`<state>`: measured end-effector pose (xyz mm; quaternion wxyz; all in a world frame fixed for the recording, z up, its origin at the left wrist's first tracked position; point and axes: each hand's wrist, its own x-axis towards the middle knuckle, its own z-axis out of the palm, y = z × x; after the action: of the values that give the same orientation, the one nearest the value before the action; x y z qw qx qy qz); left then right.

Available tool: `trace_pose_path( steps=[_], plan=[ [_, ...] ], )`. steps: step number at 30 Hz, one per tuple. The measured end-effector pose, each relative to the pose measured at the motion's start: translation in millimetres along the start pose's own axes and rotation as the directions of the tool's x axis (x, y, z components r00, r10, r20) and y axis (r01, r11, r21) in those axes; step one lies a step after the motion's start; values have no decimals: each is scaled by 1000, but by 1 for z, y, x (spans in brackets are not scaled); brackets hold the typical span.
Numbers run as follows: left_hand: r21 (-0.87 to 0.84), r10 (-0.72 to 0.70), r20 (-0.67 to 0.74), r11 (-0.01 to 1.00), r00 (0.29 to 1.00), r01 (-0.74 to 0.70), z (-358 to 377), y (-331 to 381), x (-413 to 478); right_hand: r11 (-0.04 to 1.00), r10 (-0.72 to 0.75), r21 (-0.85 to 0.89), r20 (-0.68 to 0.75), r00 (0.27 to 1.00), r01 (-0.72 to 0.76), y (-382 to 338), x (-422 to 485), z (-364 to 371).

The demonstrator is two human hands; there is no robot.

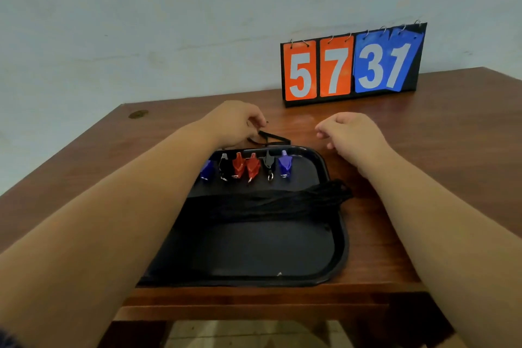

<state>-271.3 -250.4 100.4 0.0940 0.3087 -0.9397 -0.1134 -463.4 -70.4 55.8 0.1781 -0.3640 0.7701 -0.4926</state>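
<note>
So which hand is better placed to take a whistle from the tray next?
The right hand, probably: it holds nothing and hovers near the rightmost blue whistle, while the left hand pinches a black cord.

The table is polished wood with a soft shine. The tray looks glossy black plastic, and the cord bundle is matt fibre.

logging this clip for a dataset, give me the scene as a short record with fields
left hand: pinches black cord on the table beyond the tray
right hand: loosely curled, holds nothing
tray: black, on wooden table
whistles: six in a row at tray's far end, blue, black, red, red, black, blue
cord bundle: black, lies across the tray
scoreboard: reads 57 and 31, back right of table
</note>
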Motion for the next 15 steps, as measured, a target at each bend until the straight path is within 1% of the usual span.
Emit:
trace_pose_path(
  steps=[3,7,9,11,15],
  plan=[
    [71,-17,86,997,996,11,5,5,14,1000,-8,8,6,1000,7,2,3,0],
    [216,-48,57,976,997,35,9,9,26,1000,-4,21,11,1000,4,1,4,-2],
    [253,-61,33,966,998,51,10,12,27,1000,2,27,18,1000,-3,1,4,-3],
    [235,-30,-4,972,1000,30,10,16,27,999,5,35,18,1000,-6,0,3,-3],
    [75,81,-114,995,990,-72,5,34,24,998,-32,59,4,999,31,-4,-1,-4]
  ],
)
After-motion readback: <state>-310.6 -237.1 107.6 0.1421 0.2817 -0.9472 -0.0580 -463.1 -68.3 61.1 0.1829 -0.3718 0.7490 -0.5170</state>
